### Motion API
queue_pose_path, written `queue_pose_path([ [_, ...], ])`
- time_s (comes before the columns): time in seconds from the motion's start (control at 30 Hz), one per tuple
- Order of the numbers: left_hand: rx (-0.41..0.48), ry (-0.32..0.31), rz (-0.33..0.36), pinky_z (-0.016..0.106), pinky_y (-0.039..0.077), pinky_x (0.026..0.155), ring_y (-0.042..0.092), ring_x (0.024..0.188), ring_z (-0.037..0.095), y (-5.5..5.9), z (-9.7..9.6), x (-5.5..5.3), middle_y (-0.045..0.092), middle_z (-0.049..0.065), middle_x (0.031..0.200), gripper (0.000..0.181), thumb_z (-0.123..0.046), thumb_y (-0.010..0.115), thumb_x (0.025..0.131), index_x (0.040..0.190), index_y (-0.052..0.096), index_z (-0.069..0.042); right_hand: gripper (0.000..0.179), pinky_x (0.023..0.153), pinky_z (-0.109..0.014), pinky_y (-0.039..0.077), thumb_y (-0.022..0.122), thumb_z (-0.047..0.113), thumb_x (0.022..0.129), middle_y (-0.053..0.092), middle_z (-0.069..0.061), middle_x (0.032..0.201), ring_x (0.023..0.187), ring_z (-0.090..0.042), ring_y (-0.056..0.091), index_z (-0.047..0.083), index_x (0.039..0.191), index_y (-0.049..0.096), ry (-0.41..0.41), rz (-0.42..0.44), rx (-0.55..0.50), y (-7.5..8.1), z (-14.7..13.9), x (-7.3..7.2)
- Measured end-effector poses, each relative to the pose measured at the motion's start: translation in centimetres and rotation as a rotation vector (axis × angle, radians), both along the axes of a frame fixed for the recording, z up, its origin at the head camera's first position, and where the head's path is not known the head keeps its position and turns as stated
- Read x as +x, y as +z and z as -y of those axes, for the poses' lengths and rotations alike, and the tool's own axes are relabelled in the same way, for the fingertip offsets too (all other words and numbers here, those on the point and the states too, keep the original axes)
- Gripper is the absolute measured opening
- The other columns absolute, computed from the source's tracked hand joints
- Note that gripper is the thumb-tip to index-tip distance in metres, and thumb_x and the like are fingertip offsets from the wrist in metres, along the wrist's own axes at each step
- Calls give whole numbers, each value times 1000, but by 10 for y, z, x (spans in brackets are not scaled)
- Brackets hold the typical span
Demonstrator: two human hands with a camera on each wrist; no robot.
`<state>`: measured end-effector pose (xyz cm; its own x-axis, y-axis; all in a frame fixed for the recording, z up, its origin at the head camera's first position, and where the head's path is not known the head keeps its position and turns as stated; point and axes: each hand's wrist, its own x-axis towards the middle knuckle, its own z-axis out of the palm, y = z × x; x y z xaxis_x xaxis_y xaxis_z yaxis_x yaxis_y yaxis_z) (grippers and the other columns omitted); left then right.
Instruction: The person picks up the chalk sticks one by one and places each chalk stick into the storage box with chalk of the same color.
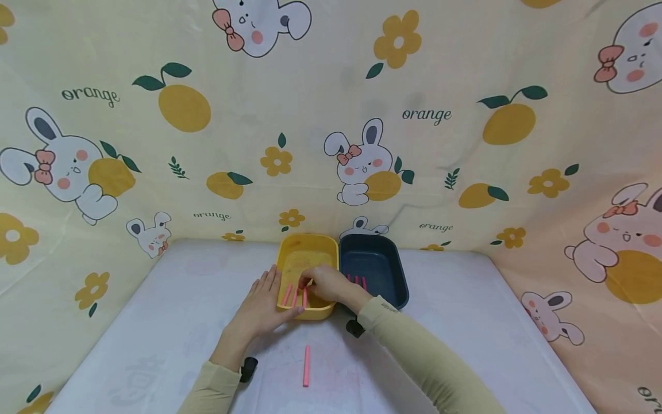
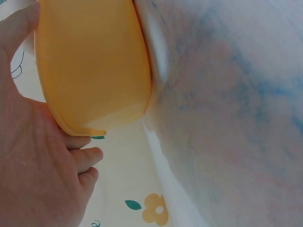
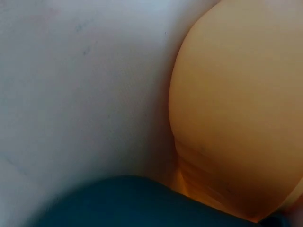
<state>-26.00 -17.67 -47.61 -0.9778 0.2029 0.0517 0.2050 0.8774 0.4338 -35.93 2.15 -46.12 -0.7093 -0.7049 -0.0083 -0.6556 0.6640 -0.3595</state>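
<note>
A yellow tray (image 1: 310,315) stands on the table, with pink chalk sticks (image 1: 287,294) leaning side by side near its front left. Over this tray is my right hand (image 1: 328,283), thumb and fingertips pinching the top of the rightmost chalk stick (image 1: 305,299). My left hand (image 1: 261,305) spans the tray's front left corner, its extended fingers along the left wall and its thumb on the front rim. The left wrist view shows that hand (image 2: 42,142) against the yellow wall (image 2: 94,61). In the right wrist view, the tray's outer wall (image 3: 236,94) appears, the hand's grip hidden.
Right beside the yellow tray stands a dark blue tray (image 1: 374,253) with several pink sticks (image 1: 357,280), partly covered by the right wrist. One loose pink chalk stick (image 1: 306,366) lies on the white table (image 1: 181,322) in front. A patterned cloth (image 1: 310,103) hangs behind.
</note>
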Motion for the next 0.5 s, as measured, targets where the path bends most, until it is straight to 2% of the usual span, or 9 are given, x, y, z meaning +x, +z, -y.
queue_pose_path([
  [0.2,0,-9,-14,56,14,129,12,158,43,-2,1,0,8,24,172,115,-71,61,93,162,15,8,18,79,-23,54,74,4,93,74,9,98,83,-10,59,19,102,78,8,-68,55,-1,3,2],
  [0.5,9,-4,-11,56,14,129,12,158,43,0,0,0,8,23,172,114,-71,61,93,162,16,8,16,76,-24,52,73,8,95,75,7,94,81,-12,58,20,103,79,-14,-74,76,-2,5,4],
])
